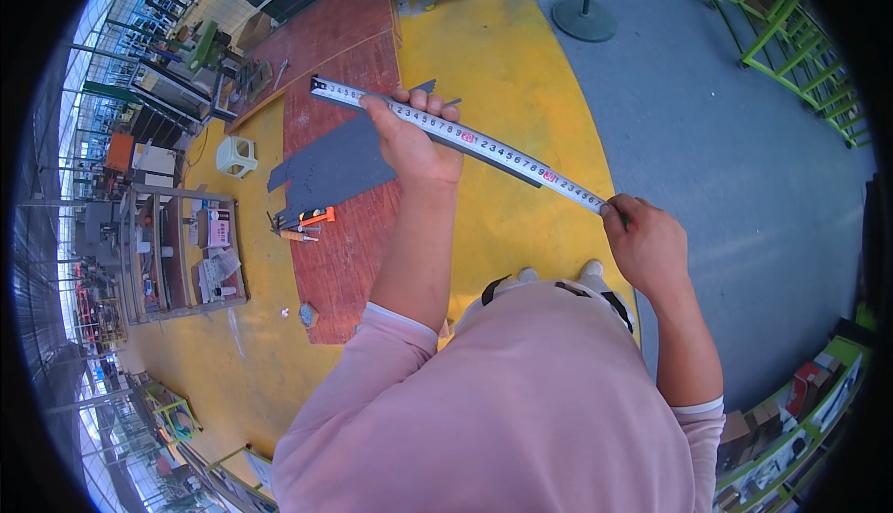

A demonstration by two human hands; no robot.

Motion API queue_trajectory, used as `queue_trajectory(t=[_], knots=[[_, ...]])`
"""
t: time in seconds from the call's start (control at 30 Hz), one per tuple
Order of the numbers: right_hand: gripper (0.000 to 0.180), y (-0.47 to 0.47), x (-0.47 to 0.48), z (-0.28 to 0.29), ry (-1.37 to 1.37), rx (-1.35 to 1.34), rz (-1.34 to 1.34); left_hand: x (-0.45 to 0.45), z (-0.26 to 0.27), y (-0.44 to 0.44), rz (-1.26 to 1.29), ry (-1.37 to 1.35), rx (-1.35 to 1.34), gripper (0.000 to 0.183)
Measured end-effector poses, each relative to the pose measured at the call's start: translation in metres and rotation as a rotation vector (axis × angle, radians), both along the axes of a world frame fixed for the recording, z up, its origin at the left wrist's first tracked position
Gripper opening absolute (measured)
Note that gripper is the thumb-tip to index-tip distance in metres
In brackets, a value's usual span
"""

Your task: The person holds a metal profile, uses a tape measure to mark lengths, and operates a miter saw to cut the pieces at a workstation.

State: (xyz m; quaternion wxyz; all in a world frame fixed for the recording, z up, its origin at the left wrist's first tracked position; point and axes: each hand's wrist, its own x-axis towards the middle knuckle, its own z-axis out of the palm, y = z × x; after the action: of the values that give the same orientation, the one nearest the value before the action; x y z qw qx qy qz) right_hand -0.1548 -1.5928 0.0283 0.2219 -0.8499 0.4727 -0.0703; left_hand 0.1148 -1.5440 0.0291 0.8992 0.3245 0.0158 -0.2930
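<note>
My left hand [422,154] grips a narrow dark grey strip [516,174] with the extended steel tape measure blade [488,147] lying along it. The blade's hook end sits at the strip's upper-left end. Past the strip's lower-right end, the blade runs on to my right hand [645,241], which is closed around it; whether the tape case is inside that fist is hidden. Below and left of my left hand, dark grey flat strips [342,161] lie side by side on a reddish-brown wooden table [342,276]. Orange-handled hand tools [317,217] rest by their near ends.
A pale green plastic stool [237,157] and a shelf cart [185,255] with boxes stand left. A green bench machine [204,49] is on the farther tabletop. Green metal racks [788,45] stand upper right; loaded shelving [788,422] is lower right. A round post base [584,21] stands ahead.
</note>
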Motion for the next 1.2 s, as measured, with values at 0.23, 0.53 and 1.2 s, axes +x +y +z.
queue_trajectory(t=[0.23,0.53,1.2], knots=[[0.023,-0.032,0.03,-0.006,0.003,-0.002,0.007,0.034,-0.017,-0.03,0.004,-0.018,-0.021,0.049],[0.023,-0.146,0.077,-0.031,-0.014,0.047,0.039,0.079,-0.034,-0.135,0.038,-0.022,0.047,0.049],[0.05,-0.553,0.275,-0.173,0.058,0.696,-0.017,0.32,-0.177,-0.37,-0.072,0.247,0.594,0.017]])
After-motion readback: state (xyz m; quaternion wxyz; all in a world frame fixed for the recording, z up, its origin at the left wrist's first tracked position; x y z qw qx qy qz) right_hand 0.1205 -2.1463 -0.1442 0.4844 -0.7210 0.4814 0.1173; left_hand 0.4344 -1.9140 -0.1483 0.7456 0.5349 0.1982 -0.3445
